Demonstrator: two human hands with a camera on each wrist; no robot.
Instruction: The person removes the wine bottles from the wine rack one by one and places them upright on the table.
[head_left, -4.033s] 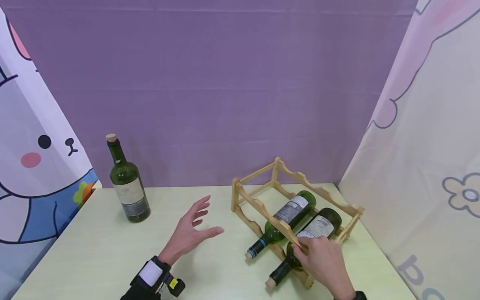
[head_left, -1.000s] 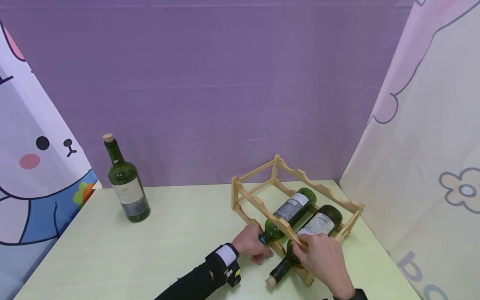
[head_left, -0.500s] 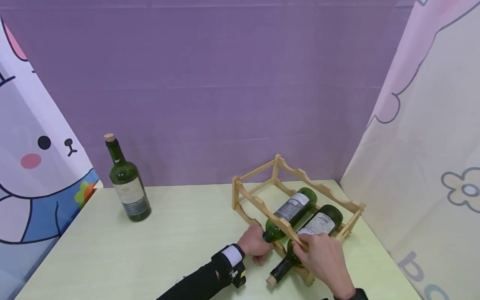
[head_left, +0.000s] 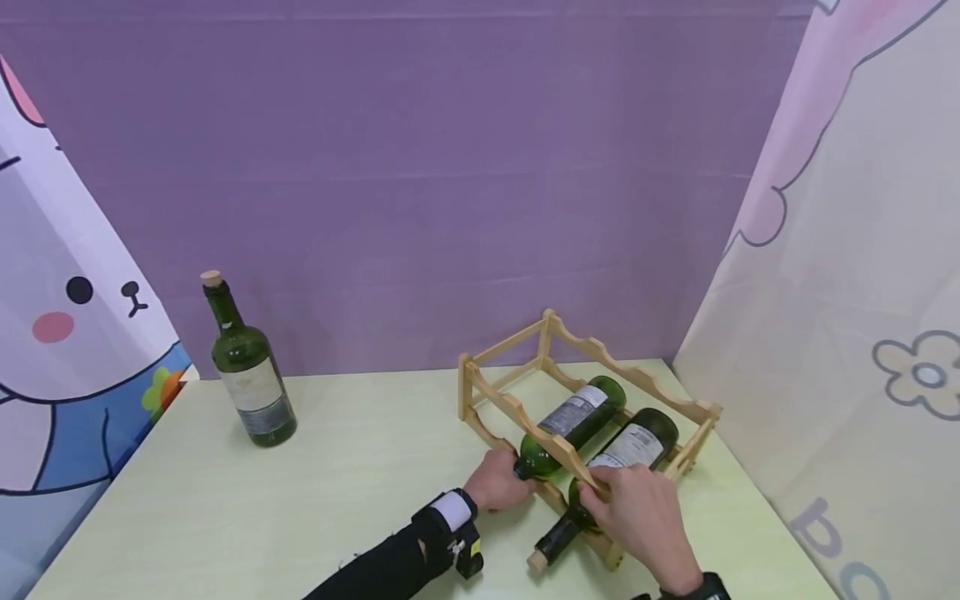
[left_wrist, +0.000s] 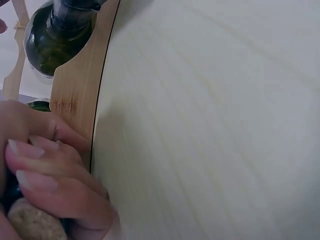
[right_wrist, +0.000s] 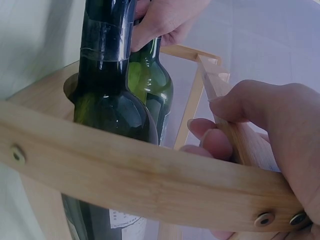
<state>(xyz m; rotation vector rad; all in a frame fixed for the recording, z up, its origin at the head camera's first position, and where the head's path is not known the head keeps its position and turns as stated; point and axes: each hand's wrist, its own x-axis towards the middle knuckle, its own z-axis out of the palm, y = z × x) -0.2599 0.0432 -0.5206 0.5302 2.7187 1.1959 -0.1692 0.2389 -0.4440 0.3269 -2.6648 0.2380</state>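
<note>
A wooden wine rack (head_left: pixel 504 403) holds two green wine bottles lying on their sides, necks toward the front. My left hand (head_left: pixel 501 482) grips the neck of the left bottle (head_left: pixel 572 417), covering most of that neck in the head view. The left wrist view shows its curled fingers (left_wrist: pixel 65 192) round the neck, with the cork (left_wrist: pixel 36 221) poking out below. My right hand (head_left: pixel 639 515) holds the rack's front top rail at its right end, thumb on one side and fingers on the other. Below that hand lies the right bottle (head_left: pixel 636 447), its corked neck jutting past the rail.
A third green wine bottle (head_left: pixel 253 385), corked and labelled, stands upright at the table's back left. The pale table (head_left: pixel 360 467) meets a purple curtain (head_left: pixel 390 192) behind and a patterned white curtain (head_left: pixel 847 317) on the right, close to the rack.
Four seconds ago my left hand was spread in the air left of the rack; it has moved right and taken hold of the left bottle's neck. My right hand has stayed on the rail.
</note>
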